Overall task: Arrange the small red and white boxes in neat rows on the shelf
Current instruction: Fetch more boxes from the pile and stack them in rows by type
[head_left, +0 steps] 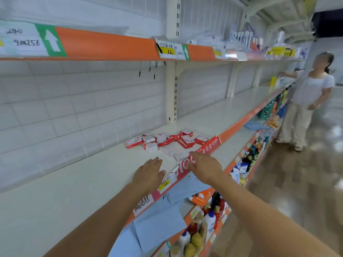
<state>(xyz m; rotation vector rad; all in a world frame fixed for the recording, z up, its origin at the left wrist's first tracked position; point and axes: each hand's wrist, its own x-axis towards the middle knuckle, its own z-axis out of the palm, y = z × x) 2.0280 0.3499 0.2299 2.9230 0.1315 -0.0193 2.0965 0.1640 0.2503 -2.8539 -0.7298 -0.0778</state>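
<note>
Left hand (149, 170): palm down, flat on the smooth white shelf (74, 182), fingers straight and close together, holding nothing.
Right hand (205, 166): stretched forward over the shelf's front edge, fingers straight and loosely together, holding nothing; its fingertips are just short of the nearest box.
Boxes (163, 142): small flat cardboard rectangles, red and white, lying in a loose jumble on the shelf just beyond both sets of fingertips; some lie flat, some tilt against each other, not in rows.
Red strip (209, 145): a glossy red label with white lettering along the shelf edge, passing under the right fingers.
Blue sheets (157, 225): flat pale blue paper, hanging below the wrists.
Bottles (204, 223): rounded plastic, on the lower shelf under the right forearm.
Back wall (74, 112): white, brick-patterned panel, well beyond the fingers.
Person (308, 101): standing far beyond the right fingertips, in pale clothes.
</note>
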